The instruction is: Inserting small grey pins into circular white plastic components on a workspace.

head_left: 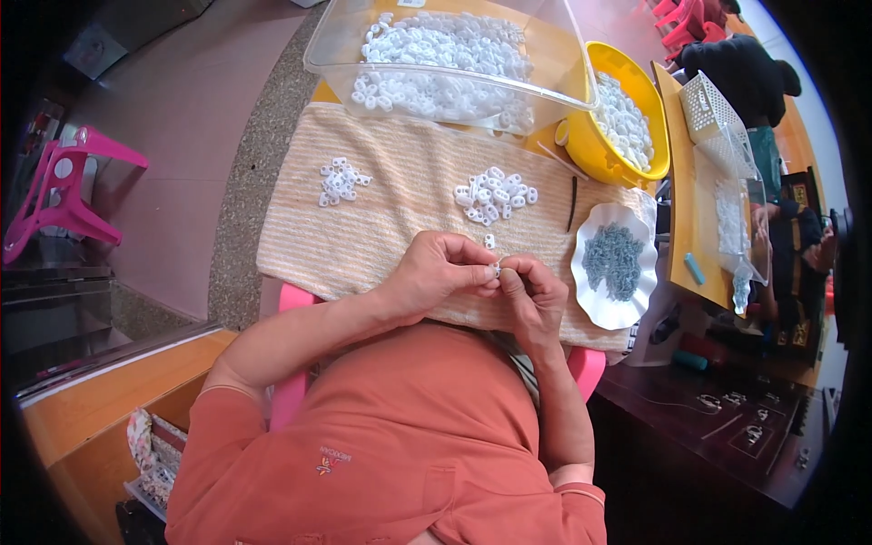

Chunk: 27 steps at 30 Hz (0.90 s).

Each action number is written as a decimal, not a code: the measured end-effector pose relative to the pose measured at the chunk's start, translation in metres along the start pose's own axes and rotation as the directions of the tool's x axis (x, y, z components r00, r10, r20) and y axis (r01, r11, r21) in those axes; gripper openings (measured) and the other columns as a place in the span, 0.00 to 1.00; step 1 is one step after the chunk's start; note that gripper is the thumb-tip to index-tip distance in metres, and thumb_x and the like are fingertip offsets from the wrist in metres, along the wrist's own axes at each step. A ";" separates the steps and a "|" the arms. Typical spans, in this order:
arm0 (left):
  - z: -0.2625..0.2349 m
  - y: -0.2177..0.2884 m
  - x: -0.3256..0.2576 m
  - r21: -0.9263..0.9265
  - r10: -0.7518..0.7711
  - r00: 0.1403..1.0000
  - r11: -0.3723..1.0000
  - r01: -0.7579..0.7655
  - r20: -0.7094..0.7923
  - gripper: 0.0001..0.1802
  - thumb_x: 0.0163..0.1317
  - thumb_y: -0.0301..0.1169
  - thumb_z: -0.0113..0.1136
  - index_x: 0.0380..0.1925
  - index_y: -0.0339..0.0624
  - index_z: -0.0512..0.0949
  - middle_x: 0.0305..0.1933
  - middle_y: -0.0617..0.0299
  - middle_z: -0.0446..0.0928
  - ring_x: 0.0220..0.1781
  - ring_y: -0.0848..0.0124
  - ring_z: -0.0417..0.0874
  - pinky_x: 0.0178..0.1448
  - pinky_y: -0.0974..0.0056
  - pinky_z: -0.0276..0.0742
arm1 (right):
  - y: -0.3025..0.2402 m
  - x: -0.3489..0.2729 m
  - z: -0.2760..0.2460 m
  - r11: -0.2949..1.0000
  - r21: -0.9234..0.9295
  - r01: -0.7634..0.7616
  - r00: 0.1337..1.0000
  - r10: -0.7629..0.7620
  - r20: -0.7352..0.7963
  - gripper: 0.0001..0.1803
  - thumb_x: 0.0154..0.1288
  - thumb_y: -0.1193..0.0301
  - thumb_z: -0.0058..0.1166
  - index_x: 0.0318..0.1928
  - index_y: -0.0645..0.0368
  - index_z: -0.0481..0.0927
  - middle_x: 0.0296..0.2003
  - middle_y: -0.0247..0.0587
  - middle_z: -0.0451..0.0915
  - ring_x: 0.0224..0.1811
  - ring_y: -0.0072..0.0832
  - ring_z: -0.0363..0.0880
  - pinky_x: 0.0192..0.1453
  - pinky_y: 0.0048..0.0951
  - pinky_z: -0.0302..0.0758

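Note:
My left hand (436, 272) and my right hand (538, 298) meet in front of my body, above the near part of a striped towel (391, 227). Both are closed in a pinch on one small white plastic piece (496, 270), mostly covered by fingertips. Just beyond them lies a single white oval piece with two holes (490, 242). Farther off is a loose pile of such white pieces (495, 195), and a smaller pile of white pieces (341, 182) sits to the left. Right of my right hand stands a white scalloped plate (589, 302) holding many small blue-grey translucent parts (613, 262).
A clear plastic bin (436, 73) and a yellow basin (661, 136), both full of white pieces, stand at the far side. A thin black stick (572, 204) lies near the plate. At right, people sit by another table (686, 263) with a white basket (713, 113). A pink stool (68, 195) is at left.

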<state>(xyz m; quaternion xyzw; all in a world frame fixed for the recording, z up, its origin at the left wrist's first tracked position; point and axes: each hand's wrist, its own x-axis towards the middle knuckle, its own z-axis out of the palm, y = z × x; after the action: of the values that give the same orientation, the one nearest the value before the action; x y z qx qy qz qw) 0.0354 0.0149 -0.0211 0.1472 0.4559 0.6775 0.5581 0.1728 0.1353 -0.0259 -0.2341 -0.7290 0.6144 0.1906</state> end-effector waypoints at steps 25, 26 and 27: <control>0.004 -0.002 -0.004 -0.006 0.029 1.000 1.000 -0.029 -0.005 0.09 0.60 0.22 0.61 0.41 0.31 0.79 0.35 0.58 0.82 0.36 0.75 0.82 0.44 0.72 0.80 | -0.001 0.000 0.000 0.985 -0.156 -0.078 0.997 0.079 0.002 0.06 0.70 0.76 0.50 0.40 0.66 0.78 0.32 0.30 0.79 0.33 0.14 0.76 0.40 0.15 0.72; 0.004 -0.002 -0.004 -0.023 0.023 1.000 0.999 -0.023 -0.008 0.09 0.60 0.22 0.61 0.40 0.30 0.79 0.36 0.58 0.82 0.36 0.75 0.82 0.44 0.72 0.80 | 0.000 0.001 -0.001 0.973 -0.226 -0.040 0.999 0.042 0.006 0.06 0.70 0.76 0.50 0.40 0.67 0.78 0.32 0.31 0.80 0.33 0.14 0.76 0.40 0.15 0.73; 0.004 -0.003 -0.004 -0.021 0.027 1.000 0.999 -0.027 -0.006 0.09 0.60 0.22 0.61 0.40 0.30 0.79 0.36 0.58 0.82 0.36 0.75 0.82 0.44 0.72 0.80 | -0.001 0.001 -0.001 0.973 -0.227 -0.035 0.999 0.038 0.006 0.06 0.70 0.76 0.50 0.40 0.67 0.78 0.32 0.31 0.80 0.33 0.14 0.76 0.40 0.15 0.73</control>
<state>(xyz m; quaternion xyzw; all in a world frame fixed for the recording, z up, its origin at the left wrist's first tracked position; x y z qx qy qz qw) 0.0410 0.0132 -0.0199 0.1453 0.4483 0.6902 0.5491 0.1726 0.1363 -0.0246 -0.2645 -0.7908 0.5319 0.1477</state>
